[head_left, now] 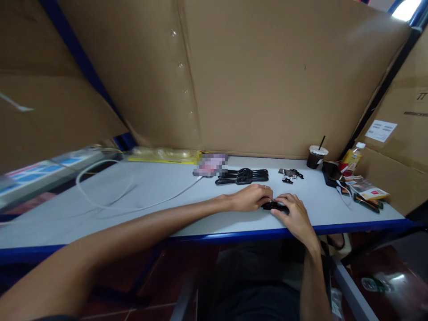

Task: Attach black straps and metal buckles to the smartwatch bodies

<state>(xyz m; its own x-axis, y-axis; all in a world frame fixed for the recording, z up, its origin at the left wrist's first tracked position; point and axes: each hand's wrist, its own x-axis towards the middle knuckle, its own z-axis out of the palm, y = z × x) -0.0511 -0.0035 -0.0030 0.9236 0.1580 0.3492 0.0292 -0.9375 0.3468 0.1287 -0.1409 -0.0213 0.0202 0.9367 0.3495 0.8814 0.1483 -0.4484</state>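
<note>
A black strap-like part [275, 206] lies low over the table near its front edge, between my two hands. My left hand [253, 197] is closed, its fingers curled down at the part's left end, where a small shiny bit shows at the fingertips. From the right, my right hand [297, 217] grips the same part with thumb and fingers. Behind my hands rests a group of similar black strap-like parts [243, 176] with wider middles. Small black and silver pieces [290, 174] lie loose to the right of that group. My fingers hide much of the held part.
A white cable [160, 206] runs across the table's left side to a blurred-out pinkish object [210, 165]. At the right stand a lidded drink cup [316, 157], a black box [330, 173], a bottle [351, 160] and packets [367, 187]. Cardboard walls [267, 80] enclose the table.
</note>
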